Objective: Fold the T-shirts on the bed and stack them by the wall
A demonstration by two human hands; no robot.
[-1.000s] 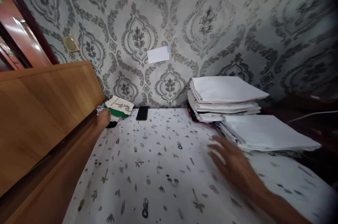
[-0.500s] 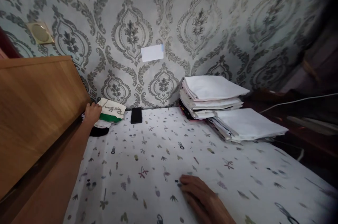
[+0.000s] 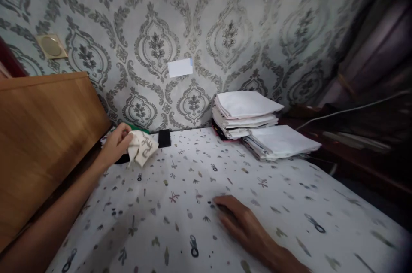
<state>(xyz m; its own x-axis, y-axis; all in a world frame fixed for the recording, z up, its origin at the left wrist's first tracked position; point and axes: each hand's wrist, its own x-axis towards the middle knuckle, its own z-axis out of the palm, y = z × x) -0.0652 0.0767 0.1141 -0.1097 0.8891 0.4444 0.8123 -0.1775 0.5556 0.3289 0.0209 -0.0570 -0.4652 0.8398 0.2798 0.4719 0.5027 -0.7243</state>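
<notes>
My left hand [image 3: 117, 142] pinches a cream cloth [image 3: 143, 147] with dark lettering, at its left edge. The cloth is lifted and partly crumpled beside the wooden panel. Behind it a strip of green cloth [image 3: 137, 128] shows, and something black [image 3: 122, 159] lies below my fingers. The rest of that little pile is hidden behind my hand. Lower right, my right hand [image 3: 236, 219] is held low over or on the white patterned sheet [image 3: 180, 204], slightly blurred, fingers loosely stretched and holding nothing.
A black phone [image 3: 164, 138] lies by the wall, just right of the cream cloth. Two stacks of folded white cloth, a taller stack [image 3: 246, 112] and a lower stack [image 3: 283, 142], stand at the back right. A wooden panel [image 3: 48, 135] borders the left; a pale cable [image 3: 347, 110] hangs at right.
My left hand has taken hold of the cream cloth and drawn it off the pile toward me and right, uncovering green cloth behind. My right hand stays low over the sheet. The view has shifted slightly.
</notes>
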